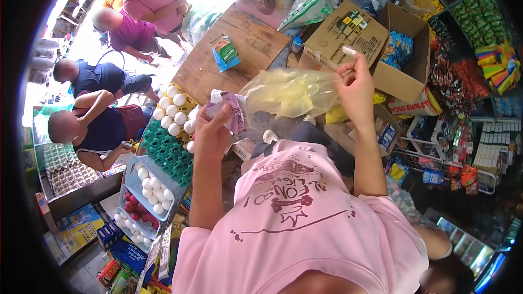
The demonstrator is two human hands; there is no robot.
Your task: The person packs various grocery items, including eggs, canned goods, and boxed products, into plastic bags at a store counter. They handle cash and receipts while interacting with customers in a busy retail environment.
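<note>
My left hand (214, 127) grips several purple banknotes (233, 110), the thumb pressed on top of them. From beside these notes a thin, translucent yellow plastic bag (292, 92) stretches across to my right hand (354, 85). The fingers of that hand pinch the bag's far end, and something white (348, 51) shows blurred at a raised fingertip. Whether my left hand also holds the bag's near end is hard to tell. Beyond the bag, a blue and green packet (225, 54) lies on a wooden tabletop (257, 34).
White eggs in a yellow tray (173, 110), green egg trays (165, 147) and blue baskets (135, 171) of white and red eggs line my left. Cardboard boxes (347, 28) and shelved packets stand at right. Several people (112, 126) are beyond the counter; another person (433, 241) is behind me.
</note>
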